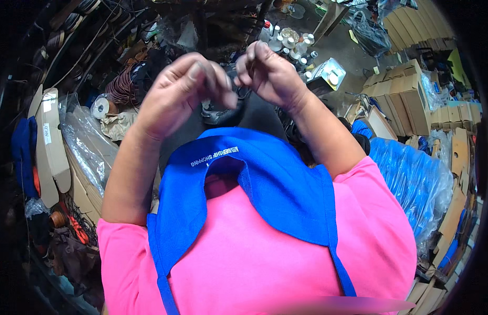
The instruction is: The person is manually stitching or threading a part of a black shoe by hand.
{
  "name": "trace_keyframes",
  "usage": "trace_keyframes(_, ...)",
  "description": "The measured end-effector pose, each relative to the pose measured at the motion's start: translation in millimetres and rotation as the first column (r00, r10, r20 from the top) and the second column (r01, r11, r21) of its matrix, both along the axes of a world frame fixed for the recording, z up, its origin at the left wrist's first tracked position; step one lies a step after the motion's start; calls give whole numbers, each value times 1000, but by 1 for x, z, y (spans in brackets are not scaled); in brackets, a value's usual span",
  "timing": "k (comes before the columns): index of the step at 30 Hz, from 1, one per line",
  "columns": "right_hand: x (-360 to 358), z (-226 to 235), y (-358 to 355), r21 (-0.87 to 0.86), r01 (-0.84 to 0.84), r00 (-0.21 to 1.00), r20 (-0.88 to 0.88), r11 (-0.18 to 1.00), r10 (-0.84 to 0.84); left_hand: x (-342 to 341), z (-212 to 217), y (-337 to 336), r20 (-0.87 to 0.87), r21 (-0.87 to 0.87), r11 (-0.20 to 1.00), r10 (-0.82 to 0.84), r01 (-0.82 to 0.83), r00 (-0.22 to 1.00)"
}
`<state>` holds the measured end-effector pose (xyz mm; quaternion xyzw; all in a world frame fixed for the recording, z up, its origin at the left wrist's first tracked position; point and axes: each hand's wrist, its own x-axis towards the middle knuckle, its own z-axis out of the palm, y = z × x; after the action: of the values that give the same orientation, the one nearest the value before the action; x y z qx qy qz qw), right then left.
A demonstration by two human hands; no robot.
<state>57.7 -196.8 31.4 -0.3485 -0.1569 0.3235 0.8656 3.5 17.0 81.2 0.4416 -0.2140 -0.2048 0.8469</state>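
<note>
My left hand (187,88) is raised in front of me, its fingers curled in toward the thumb and slightly blurred. Close by on its right, my right hand (271,74) is also raised, thumb and fingers bent together. A small gap separates the two hands. Whatever either hand grips, if anything, is too small or hidden to make out. Below them lies the blue apron (286,194) over my pink shirt (254,262). Behind the left fingers, a dark shoe (216,116) shows partly.
White bottles (288,44) and a square metal can (329,76) stand beyond my right hand. Cardboard boxes (396,100) and a plastic-wrapped blue bundle (406,176) fill the right. At left are a white spool (101,107), coiled cord (120,86) and a long cardboard piece (57,152).
</note>
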Motion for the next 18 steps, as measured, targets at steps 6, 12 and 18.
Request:
trace_keyframes(6,-21,-32,-78,-848,382,700,525,368,484,-16,-31,89,521,853,80,-121,-515,845)
trace_keyframes(12,-34,-61,-232,-804,585,799,549,-108,244,-46,-17,303,729,631,-445,59,-635,682)
trace_keyframes(18,-72,-70,-390,-640,557,789,606,-528,98,-106,24,428,756,294,-851,-72,-436,650)
